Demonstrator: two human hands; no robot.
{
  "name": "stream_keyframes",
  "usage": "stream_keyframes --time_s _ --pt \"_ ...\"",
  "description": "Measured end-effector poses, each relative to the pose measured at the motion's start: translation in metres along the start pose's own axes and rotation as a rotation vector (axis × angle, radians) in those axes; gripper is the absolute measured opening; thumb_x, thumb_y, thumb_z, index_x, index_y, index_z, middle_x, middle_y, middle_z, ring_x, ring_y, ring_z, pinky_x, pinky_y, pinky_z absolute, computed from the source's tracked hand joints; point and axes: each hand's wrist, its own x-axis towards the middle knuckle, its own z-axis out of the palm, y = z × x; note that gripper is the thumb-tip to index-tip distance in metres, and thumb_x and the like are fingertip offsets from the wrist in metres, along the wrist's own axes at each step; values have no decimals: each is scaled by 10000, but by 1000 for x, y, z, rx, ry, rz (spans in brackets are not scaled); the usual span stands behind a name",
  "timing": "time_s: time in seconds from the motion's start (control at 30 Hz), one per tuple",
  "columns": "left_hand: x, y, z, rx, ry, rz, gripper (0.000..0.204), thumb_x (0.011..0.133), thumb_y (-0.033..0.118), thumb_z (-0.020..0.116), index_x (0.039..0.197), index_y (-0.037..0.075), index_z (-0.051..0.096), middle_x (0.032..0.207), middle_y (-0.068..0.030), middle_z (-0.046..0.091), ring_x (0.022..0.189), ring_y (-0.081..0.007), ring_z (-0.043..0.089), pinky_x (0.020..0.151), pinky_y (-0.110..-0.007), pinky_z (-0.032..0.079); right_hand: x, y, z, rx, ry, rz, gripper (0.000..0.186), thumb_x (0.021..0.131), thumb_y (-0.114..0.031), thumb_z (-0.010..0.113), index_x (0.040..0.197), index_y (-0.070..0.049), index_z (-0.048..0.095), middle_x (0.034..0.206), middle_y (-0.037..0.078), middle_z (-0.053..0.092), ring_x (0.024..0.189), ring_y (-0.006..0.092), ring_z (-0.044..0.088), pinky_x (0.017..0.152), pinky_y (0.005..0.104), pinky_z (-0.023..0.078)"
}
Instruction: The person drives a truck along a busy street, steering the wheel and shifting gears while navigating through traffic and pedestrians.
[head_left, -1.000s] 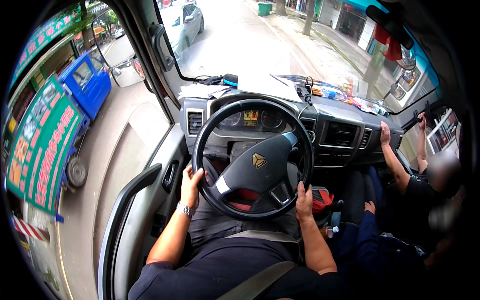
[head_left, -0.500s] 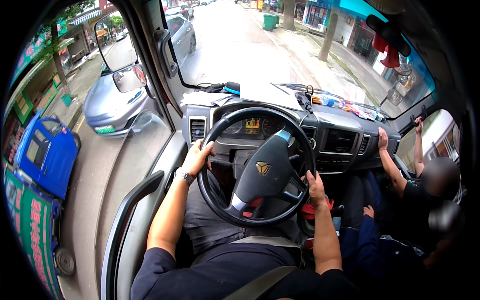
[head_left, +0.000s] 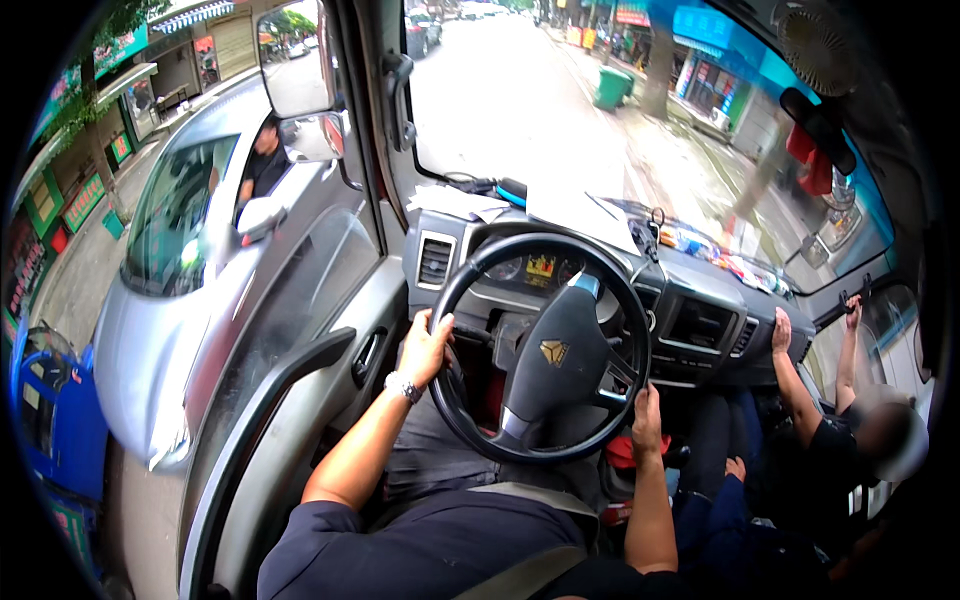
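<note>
Black and round, the steering wheel with a gold emblem on its hub sits before the grey plastic dashboard. I have the left grip wrapped around its left rim, a silver metal wristwatch just below. My right grip is against the lower right rim, fingers hidden; I cannot tell whether it's clenched. White paper sheets lie beyond the wheel.

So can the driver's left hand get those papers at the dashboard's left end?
Probably yes: the left hand is on the steering wheel, and nothing seems to block the way up past the air vent to the papers.
</note>
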Motion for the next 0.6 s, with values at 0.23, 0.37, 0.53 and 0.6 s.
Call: stream_keyframes --time_s 0.23,0.37,0.53,0.6 --pt "-12 -3 7 54 9 1 486 1030 337 639 1345 24 443 870 -54 629 544 -113 594 492 -283 518 -21 23 -3 37 87 -14 710 1082 -524 445 1477 63 395 1383 149 550 1291 228 510 1144 351 342" --pt "-20 -9 1 107 38 51 596 1010 376 658 1441 50 409 835 -40 631 559 -117 613 528 -282 524 -8 12 -10 22 55 -10 685 1094 -516 418 1478 51 402 1339 120 556 1239 184 517 1110 311 365" --pt "-51 -7 9 9 72 -11 618 1020 340 642 1493 62 357 879 -40 636 571 -116 610 541 -279 525 -3 22 -4 -34 172 -49 618 1109 -460 423 1454 53 421 1213 79 568 1115 134 552 999 281 434" --pt "-63 -11 9 -14 82 -10 625 1024 339 637 1502 63 343 898 -43 641 602 -122 618 586 -289 540 -6 5 3 181 59 139 625 1102 -463 442 1449 57 417 1209 88 570 1058 150 590 957 282 466"
